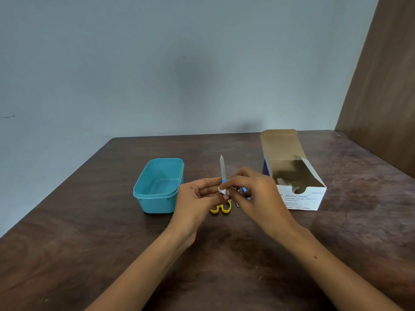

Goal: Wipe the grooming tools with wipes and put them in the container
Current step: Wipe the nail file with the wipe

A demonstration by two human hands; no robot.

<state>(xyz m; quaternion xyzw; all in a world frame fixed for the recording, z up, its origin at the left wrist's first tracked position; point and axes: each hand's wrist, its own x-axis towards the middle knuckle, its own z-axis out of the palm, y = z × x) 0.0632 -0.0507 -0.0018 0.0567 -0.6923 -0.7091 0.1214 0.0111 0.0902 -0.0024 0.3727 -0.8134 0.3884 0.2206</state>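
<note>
Big brown table w/ a gray wall behind it. On the table, to the left, sits a blue-green tub. It is open on top & looks empty inside, so no tool has gone in yet, I think. To the right is a white box of wipes w/ its flap up; a few packets show inside.

Both hands are up over the middle of the table, between tub & box. The left hand has its fingers closed around the bottom end of a nail file, holding it. The right hand has its fingertips pinched tight on a small white wipe, pressed on the file down low, near the blue handle part.

The file stands almost straight up. Its long way runs up & down, pointy tip at the top, aimed at the wall, handle end down in the left hand.

Under the hands, on the table, are small scissors w/ yellow loops. A bit of something blue shows past the right hand; can't tell what it is.

So the job looks early: first tool is being wiped now. Left to do: finish the file, drop it in the tub, then wipe the scissors & any other tools & put them in too.
</note>
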